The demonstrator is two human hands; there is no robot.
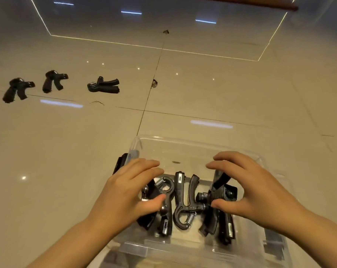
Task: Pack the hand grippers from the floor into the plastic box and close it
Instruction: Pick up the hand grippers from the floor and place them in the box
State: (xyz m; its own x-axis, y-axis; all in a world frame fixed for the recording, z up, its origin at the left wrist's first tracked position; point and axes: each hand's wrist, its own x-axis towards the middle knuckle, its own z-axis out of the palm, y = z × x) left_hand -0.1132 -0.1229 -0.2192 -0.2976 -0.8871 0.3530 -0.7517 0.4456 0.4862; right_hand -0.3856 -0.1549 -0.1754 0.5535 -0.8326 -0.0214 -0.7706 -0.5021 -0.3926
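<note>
Over plastic box [192,146] | hand grippers [185,202] beneath – both hands [129,190] spread, empty

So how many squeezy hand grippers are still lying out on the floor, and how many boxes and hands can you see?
Hand grippers clearly on the open floor: 3 (near one, middle one, far-left one)
Clear plastic box: 1, holding several more grippers, too tangled to count
Hands: 2 (left hand, right hand)
Total: 6
</note>
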